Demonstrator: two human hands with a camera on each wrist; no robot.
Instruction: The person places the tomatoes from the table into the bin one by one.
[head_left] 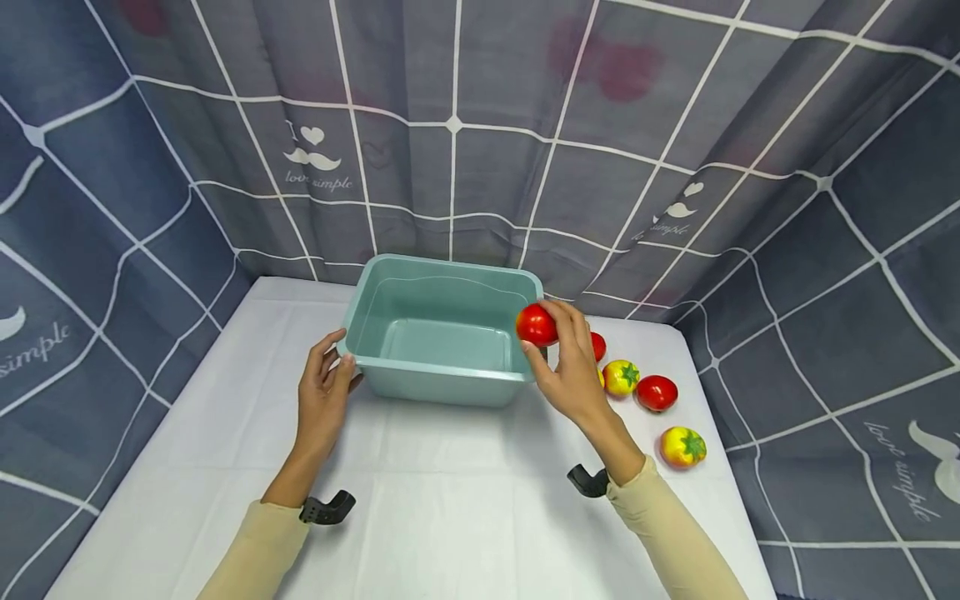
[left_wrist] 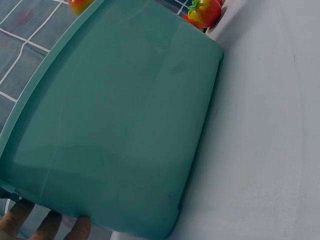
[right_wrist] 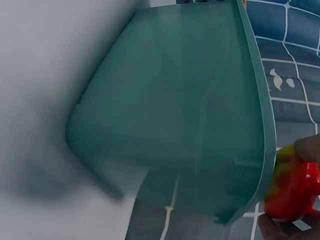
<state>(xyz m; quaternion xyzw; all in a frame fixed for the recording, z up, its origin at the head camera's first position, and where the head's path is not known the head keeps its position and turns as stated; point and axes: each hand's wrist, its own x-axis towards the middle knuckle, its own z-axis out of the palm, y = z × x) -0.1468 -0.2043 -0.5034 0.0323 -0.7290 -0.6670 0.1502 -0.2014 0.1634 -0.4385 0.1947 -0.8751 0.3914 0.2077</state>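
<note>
My right hand (head_left: 572, 367) pinches a shiny red tomato (head_left: 536, 325) over the right end of a pale green plastic bin (head_left: 431, 368). Yellow patches show on this tomato (right_wrist: 292, 187) in the right wrist view, where it hangs just beyond the rim. At the bin's left end my left hand (head_left: 324, 392) grips the rim, its thumb near the front corner. Its fingers (left_wrist: 47, 225) appear beneath the bin's end in the left wrist view. Inside, the bin's visible floor is bare.
Right of the bin lie several more tomatoes, among them a red one (head_left: 656, 393) and a yellow one with a green top (head_left: 682, 447). My right hand partly hides others. A white cloth (head_left: 442, 500) covers the table, and grey checked curtains (head_left: 420, 158) enclose it.
</note>
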